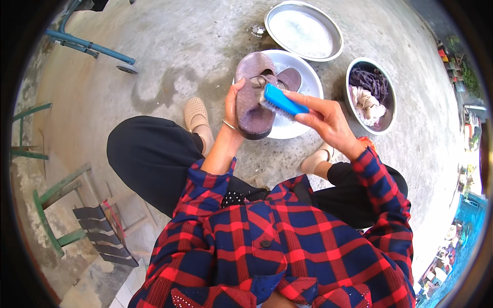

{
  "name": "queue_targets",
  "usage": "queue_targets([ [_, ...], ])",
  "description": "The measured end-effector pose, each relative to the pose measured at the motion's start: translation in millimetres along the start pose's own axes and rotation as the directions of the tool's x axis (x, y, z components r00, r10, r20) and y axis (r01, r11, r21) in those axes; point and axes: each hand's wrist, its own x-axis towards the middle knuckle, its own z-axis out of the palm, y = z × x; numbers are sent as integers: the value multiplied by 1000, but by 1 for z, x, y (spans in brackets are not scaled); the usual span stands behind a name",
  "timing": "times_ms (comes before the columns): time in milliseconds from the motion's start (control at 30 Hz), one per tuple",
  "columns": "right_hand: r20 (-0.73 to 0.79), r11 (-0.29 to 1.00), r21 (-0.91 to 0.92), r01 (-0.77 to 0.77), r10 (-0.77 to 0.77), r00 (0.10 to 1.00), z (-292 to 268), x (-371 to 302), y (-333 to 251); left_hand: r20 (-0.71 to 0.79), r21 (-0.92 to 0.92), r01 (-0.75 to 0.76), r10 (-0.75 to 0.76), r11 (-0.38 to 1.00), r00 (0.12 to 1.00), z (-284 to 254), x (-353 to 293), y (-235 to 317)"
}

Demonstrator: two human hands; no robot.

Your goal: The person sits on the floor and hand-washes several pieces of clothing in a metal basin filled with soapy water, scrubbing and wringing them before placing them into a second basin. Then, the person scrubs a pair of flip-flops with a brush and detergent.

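My left hand (232, 105) grips a brown sandal (251, 110) by its left edge, holding it sole down with the footbed facing up. In my right hand (328, 120) is a scrubbing brush with a blue back (284, 101) and pale bristles. The bristles rest against the sandal's right side, near its strap. Under and behind the held sandal stands a white basin (311, 82). A second brown sandal (289, 79) lies in that basin, partly hidden by the first one and the brush.
A metal basin of sudsy water (303, 32) stands beyond the white one. To the right, another metal basin (391, 110) holds dark and pale wet cloth. At the left are a blue metal frame with a wheel (127, 68) and a green wooden frame (72, 237). The concrete floor (169, 46) has wet patches.
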Motion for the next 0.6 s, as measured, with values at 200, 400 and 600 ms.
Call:
queue_targets([
  [200,66,864,-504,26,8,998,6,-6,-9,-67,113,-157,165,981,984,5,4,0],
  [400,-54,924,-342,-169,161,986,5,-4,7,-142,192,-226,255,955,956,7,5,-5],
  [600,-93,871,-395,-293,279,956,42,0,2,-172,165,-277,304,947,937,-4,12,-22],
])
